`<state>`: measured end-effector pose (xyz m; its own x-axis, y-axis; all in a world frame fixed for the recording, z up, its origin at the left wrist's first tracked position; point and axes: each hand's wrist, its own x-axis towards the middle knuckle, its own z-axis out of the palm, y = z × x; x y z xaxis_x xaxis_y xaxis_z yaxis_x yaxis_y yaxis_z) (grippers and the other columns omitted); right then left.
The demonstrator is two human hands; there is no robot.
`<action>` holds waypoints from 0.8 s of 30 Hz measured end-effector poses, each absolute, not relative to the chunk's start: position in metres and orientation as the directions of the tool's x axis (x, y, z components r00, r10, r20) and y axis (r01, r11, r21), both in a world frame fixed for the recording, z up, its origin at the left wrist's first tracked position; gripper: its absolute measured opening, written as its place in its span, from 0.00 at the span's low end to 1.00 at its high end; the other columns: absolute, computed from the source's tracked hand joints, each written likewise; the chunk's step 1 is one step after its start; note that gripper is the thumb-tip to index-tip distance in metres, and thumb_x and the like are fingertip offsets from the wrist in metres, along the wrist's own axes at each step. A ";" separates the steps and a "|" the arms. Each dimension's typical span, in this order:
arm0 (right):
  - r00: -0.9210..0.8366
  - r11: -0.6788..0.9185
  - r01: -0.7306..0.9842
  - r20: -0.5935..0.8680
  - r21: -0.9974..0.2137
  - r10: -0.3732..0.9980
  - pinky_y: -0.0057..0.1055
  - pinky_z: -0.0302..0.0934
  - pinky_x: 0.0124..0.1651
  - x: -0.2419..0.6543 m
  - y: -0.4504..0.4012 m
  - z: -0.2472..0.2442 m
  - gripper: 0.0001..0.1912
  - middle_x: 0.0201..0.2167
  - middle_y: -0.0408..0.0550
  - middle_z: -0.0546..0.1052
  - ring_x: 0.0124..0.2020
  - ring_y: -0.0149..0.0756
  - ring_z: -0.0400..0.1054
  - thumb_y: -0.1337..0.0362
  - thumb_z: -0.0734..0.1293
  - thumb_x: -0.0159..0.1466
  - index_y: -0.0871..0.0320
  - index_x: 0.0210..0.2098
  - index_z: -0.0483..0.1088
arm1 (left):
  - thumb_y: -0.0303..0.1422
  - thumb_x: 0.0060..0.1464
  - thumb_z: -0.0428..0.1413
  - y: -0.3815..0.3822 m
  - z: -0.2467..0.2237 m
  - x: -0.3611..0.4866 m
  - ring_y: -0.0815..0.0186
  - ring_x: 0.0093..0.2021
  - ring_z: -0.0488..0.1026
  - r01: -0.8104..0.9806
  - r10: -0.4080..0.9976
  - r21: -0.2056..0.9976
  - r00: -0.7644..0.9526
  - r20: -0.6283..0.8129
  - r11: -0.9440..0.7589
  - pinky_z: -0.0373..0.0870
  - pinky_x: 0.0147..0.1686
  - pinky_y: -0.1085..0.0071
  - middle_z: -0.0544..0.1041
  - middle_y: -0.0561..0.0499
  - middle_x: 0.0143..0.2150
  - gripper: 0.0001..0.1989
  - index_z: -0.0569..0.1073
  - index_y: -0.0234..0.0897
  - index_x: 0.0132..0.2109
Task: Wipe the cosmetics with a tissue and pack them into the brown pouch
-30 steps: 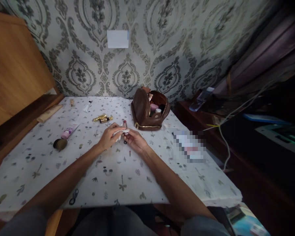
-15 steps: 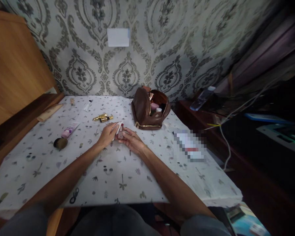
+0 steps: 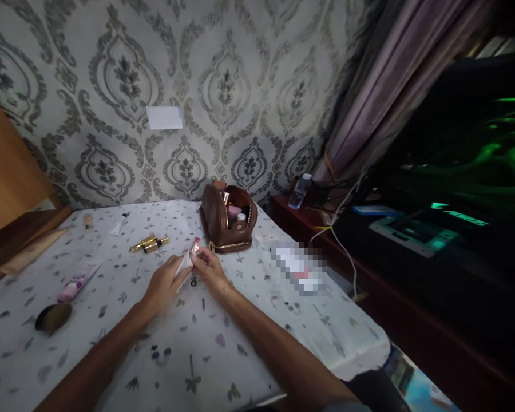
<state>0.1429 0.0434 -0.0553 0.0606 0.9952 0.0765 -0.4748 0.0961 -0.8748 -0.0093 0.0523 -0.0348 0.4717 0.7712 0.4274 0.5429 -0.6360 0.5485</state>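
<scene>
Tube (image 3: pixel 195 246) looks pale and red-ended in the right hand (image 3: pixel 211 276)'s narrow grip.

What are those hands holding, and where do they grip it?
The right hand grips a small red-tipped tube by its lower part; the left hand holds a white tissue, exact grip unclear.

The camera view has swung to the right: more of the purple curtain (image 3: pixel 381 74) and the dark, green-lit equipment (image 3: pixel 463 216) shows, and less of the wooden cabinet (image 3: pixel 12 166). In the right hand (image 3: pixel 211 273), the red-tipped tube (image 3: pixel 195 247), half a second ago mostly covered, now sticks up past the fingers, above the white cloth (image 3: pixel 183 269) in the left hand (image 3: pixel 163 284).
</scene>
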 end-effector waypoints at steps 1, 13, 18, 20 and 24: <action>0.057 0.102 -0.462 0.085 -0.881 0.995 0.26 0.63 0.36 0.142 0.043 -0.055 0.19 0.28 0.40 0.72 0.31 0.30 0.66 0.52 0.77 0.49 0.55 0.34 0.73 | 0.43 0.63 0.48 0.052 -0.035 -0.009 0.59 0.37 0.73 0.550 0.771 0.540 0.466 0.434 -0.637 0.69 0.39 0.64 0.73 0.50 0.35 0.13 0.71 0.41 0.39; 0.030 0.178 -0.280 0.177 -0.943 0.984 0.26 0.64 0.28 0.214 0.023 -0.018 0.15 0.28 0.39 0.73 0.27 0.30 0.69 0.56 0.76 0.53 0.55 0.35 0.73 | 0.39 0.66 0.46 0.064 -0.005 0.016 0.60 0.39 0.74 0.451 0.678 0.507 0.525 0.515 -0.735 0.70 0.38 0.67 0.75 0.50 0.37 0.11 0.72 0.42 0.41; 0.132 0.258 -0.073 0.247 -0.963 0.960 0.27 0.61 0.26 0.263 0.017 0.001 0.13 0.26 0.41 0.72 0.24 0.30 0.65 0.56 0.73 0.59 0.55 0.41 0.75 | 0.33 0.66 0.43 0.097 0.032 0.059 0.61 0.39 0.74 0.500 0.555 0.255 0.656 0.511 -0.827 0.69 0.37 0.69 0.74 0.48 0.43 0.20 0.67 0.46 0.61; 0.175 0.276 0.031 0.278 -0.961 0.945 0.27 0.60 0.25 0.277 0.017 0.006 0.14 0.26 0.42 0.72 0.23 0.30 0.63 0.56 0.72 0.60 0.56 0.43 0.76 | 0.30 0.64 0.43 0.109 0.047 0.078 0.62 0.32 0.72 0.544 0.524 0.111 0.702 0.482 -0.832 0.66 0.29 0.70 0.72 0.49 0.39 0.23 0.68 0.48 0.62; 0.216 0.246 0.168 0.279 -0.955 0.936 0.28 0.59 0.24 0.300 0.021 0.017 0.16 0.26 0.43 0.73 0.22 0.30 0.63 0.54 0.69 0.61 0.57 0.44 0.75 | 0.28 0.59 0.47 0.124 0.063 0.103 0.62 0.31 0.72 0.578 0.499 -0.081 0.760 0.416 -0.812 0.62 0.26 0.70 0.74 0.47 0.40 0.24 0.71 0.46 0.60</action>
